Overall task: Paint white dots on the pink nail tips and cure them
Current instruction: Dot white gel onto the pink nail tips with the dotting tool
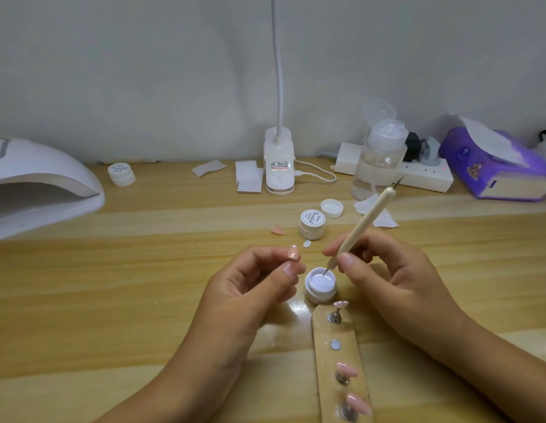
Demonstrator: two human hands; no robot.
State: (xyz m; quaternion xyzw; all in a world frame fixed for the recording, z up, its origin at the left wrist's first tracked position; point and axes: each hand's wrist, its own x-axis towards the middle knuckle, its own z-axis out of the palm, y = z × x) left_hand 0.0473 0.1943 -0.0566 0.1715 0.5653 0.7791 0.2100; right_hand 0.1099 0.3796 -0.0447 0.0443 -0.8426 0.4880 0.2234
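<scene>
My left hand [250, 285] pinches a pink nail tip [293, 253] between thumb and fingers, raised above the table. My right hand [387, 276] grips a wooden dotting tool [366, 221], its metal point dipped into an open jar of white gel [321, 283] between the hands. A wooden holder strip [326, 377] lies in front, with pink nail tips [347, 370] on its mounts and one bare mount. A loose pink tip [278, 230] lies further back. The white curing lamp [37, 184] stands at the far left.
A closed white jar [312, 223] and a loose lid [332, 207] sit behind the hands. Against the wall stand a clip lamp base [278, 166], a clear pump bottle [377, 160], a power strip [418, 174], a purple tissue pack [494, 166], stacked jars [121, 174] and white wipes [249, 177].
</scene>
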